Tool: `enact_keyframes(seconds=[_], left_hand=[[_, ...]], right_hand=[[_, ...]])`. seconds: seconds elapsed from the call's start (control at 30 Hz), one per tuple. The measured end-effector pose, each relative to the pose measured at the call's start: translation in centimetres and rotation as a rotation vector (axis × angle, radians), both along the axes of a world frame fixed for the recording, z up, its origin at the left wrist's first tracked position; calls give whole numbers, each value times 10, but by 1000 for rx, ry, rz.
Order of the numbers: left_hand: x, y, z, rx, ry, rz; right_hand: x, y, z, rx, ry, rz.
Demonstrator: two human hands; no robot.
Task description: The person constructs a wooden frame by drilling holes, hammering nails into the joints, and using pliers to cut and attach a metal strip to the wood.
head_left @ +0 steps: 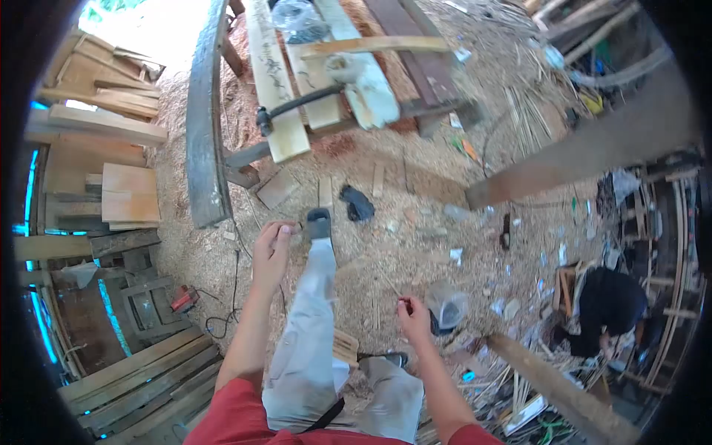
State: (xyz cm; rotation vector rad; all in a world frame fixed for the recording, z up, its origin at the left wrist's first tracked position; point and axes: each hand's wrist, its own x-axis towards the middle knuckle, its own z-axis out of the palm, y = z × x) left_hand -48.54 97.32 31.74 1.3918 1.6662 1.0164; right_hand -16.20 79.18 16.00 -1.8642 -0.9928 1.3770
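Observation:
My left hand (271, 252) is in front of me, above my outstretched leg, with thumb and fingers pinched together close to my sandalled foot (320, 222). Whatever sits between those fingertips is too small to make out. Lower and to the right, my right hand (412, 319) has its fingers curled closed. A thin pale stick (390, 283) shows just beyond its fingertips; I cannot tell whether the hand grips it. Beside this hand lies a clear plastic bag (449, 305) with something dark by it. A crumpled black cloth-like item (357, 204) rests on the sawdust past my foot.
Ahead stands a wooden bench (208, 148) bearing planks (276, 89), a hammer-like tool (300, 102) and a plastic bag (298, 22). Stacked boards (130, 193) and a red corded tool (184, 299) are left. Wooden posts (578, 159) and a crouching person (612, 302) are right.

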Motion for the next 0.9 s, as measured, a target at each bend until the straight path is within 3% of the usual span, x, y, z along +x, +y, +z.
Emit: enact_keyframes(seconds=[0.1, 0.2, 0.27, 0.33, 0.43, 0.77, 0.9], left_hand=[[-44, 75, -22, -65, 2, 49], [-96, 182, -80, 29, 98, -16], [-118, 261, -80, 147, 162, -59], [-142, 339, -88, 102, 101, -13], [-165, 450, -120, 279, 220, 161], [-196, 673, -142, 519, 367, 85], [-218, 743, -155, 450, 444, 120]], right_hand=[[-37, 137, 11, 136, -168, 89], [-91, 274, 18, 224, -211, 91], [-136, 357, 31, 274, -193, 83], [-185, 445, 52, 395, -197, 104], [-243, 547, 77, 589, -251, 146], [-304, 701, 171, 848, -194, 200], [-296, 760, 191, 953, -165, 137]])
